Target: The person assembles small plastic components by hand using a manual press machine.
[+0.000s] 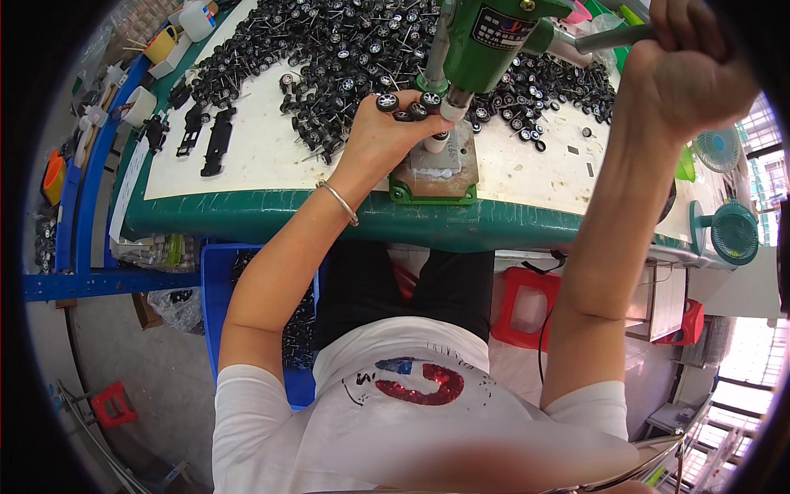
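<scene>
My left hand (385, 132) is closed on several small black toy wheels with silver hubs (388, 102), at the head of a green hand press (485, 49). Its thumb and fingertips meet right by the press's pale ram tip (453, 109), above the metal base plate (448, 169); what exactly they pinch there is partly hidden. Raised at the upper right, my right hand (695, 82) wraps round the end of the press's grey lever (615, 38). A wide heap of black wheels on thin axles (346, 49) lies behind and to both sides of the press.
Black toy chassis (218, 142) lie at the table's left. A yellow mug (160, 45) and white bottle (197, 20) stand beyond. Below the green table edge (304, 216) are a blue bin (216, 288) and a red stool (527, 317). A small green fan (734, 232) sits at right.
</scene>
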Motion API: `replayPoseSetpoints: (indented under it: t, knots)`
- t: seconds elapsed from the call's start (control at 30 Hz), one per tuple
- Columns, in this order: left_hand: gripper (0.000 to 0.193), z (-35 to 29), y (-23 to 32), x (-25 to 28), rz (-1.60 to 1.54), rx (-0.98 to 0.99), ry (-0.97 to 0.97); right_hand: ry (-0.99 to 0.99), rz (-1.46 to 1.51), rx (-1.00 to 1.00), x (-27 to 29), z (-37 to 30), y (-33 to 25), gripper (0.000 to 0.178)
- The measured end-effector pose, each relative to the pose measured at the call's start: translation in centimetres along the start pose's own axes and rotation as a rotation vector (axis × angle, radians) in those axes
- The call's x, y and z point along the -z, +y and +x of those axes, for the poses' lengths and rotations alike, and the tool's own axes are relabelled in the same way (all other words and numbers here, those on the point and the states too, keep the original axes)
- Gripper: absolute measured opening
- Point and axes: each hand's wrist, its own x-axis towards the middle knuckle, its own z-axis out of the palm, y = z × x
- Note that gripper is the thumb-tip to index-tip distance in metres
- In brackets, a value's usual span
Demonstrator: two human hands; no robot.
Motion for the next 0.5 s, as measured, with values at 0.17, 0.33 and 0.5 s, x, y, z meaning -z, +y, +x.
replayPoseSetpoints:
  t: [0.17,0.33,0.5]
  knots:
    - [0.047,-0.4,0.7,0.3,0.053,0.139,0.053,-0.021,0.115,0.001,1.1,0.1,0.5,0.033]
    - [0.042,-1.1,0.5,-0.3,-0.066,0.129,0.087,0.103,0.261,-0.244,-0.6,0.6,-0.6,0.024]
    - [0.034,-1.0,0.0,-0.6,-0.180,0.114,0.049,-0.012,0.369,-0.450,1.1,3.4,3.7,0.020]
